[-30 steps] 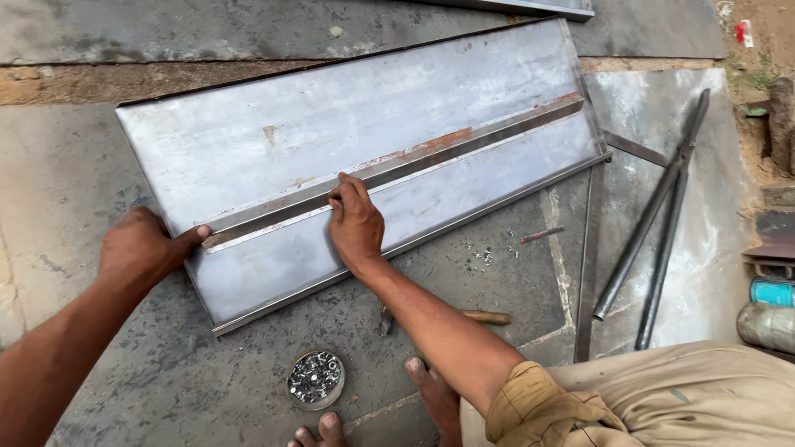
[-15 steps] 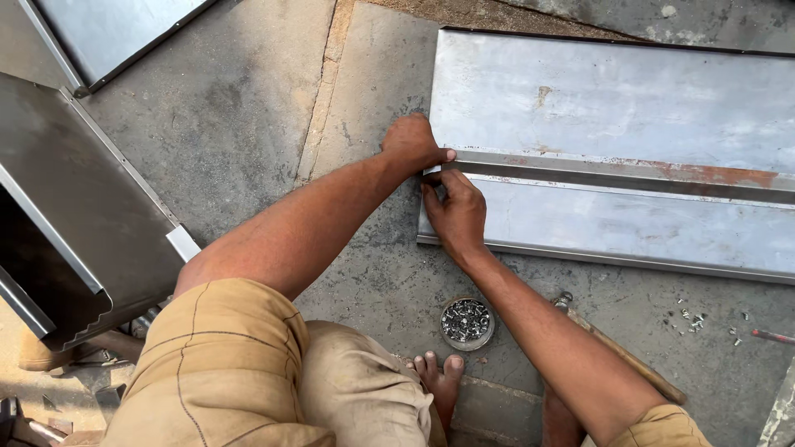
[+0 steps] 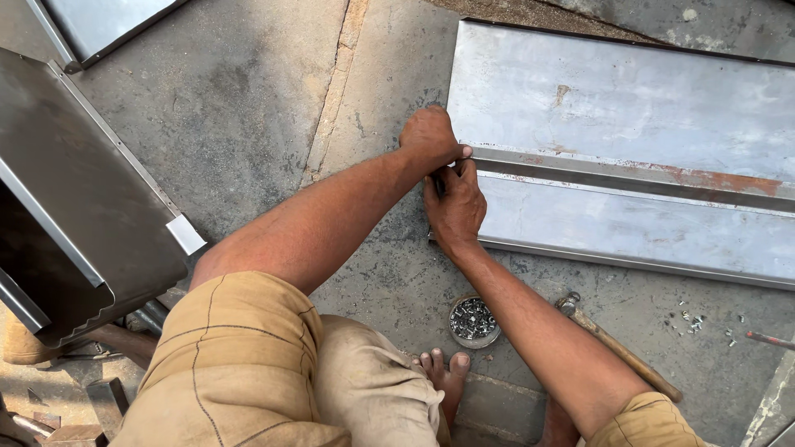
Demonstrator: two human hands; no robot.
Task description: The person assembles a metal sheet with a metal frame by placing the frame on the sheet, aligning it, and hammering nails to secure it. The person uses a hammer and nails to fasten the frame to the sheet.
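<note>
A long grey steel sheet [image 3: 629, 108] lies flat on the concrete floor, with a narrow steel bar [image 3: 629, 178] running along its middle. My left hand [image 3: 431, 136] rests curled on the sheet's left end, its thumb pressed on the tip of the bar. Just below it, my right hand [image 3: 454, 207] pinches a small dark tool [image 3: 439, 184] against the same bar end. The two hands touch each other. What the tool is stays hidden by the fingers.
A round tin of small metal fasteners [image 3: 474, 321] sits by my bare foot [image 3: 443, 372]. A wooden-handled hammer [image 3: 617, 348] lies under my right arm. Another folded metal panel [image 3: 74, 207] lies at the left, and loose fasteners [image 3: 696, 319] are scattered right.
A second ago my hands were apart, the left on the sheet's edge, the right further along the bar. Both have since met at the bar's left end, and they have held there.
</note>
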